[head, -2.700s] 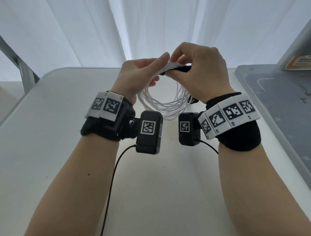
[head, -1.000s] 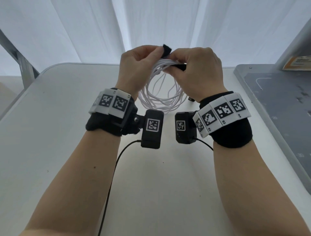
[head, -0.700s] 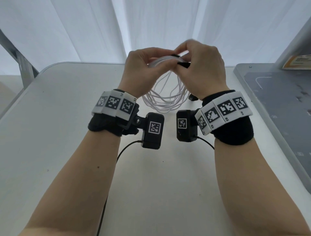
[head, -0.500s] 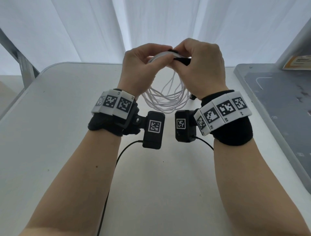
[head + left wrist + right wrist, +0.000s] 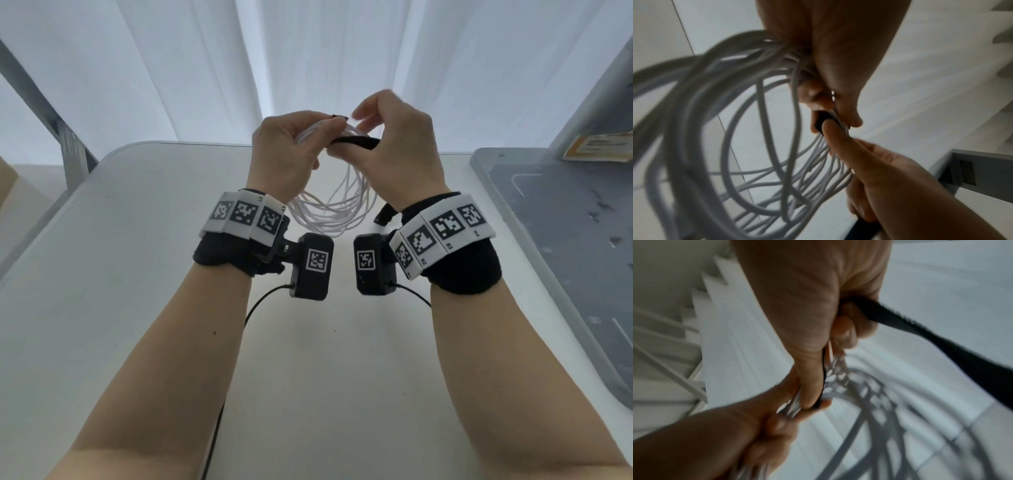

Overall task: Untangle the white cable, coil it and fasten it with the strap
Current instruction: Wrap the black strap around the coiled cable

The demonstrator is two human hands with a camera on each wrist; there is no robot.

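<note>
Both hands hold the white cable (image 5: 329, 214) above the white table (image 5: 137, 308); its coil of several loops hangs down between the wrists. My left hand (image 5: 318, 135) grips the bunched top of the coil (image 5: 735, 146). My right hand (image 5: 363, 132) pinches the black strap (image 5: 356, 141) against that bundle, with the thumb on the strap (image 5: 821, 121). From the right fist the strap (image 5: 941, 340) runs out as a long loose tail, whose end (image 5: 385, 214) shows beside the right wrist. Fingers hide how far the strap goes round the bundle.
A grey board (image 5: 565, 240) with an orange label lies along the table's right side. A metal frame (image 5: 51, 120) slants past the table's left rear corner, and white curtains hang behind. Black cords trail from the wrist cameras over the table.
The strap end that stuck up between the hands a second ago is now laid down on the bundle. The right index finger has lifted. The coil stays raised in the same place.
</note>
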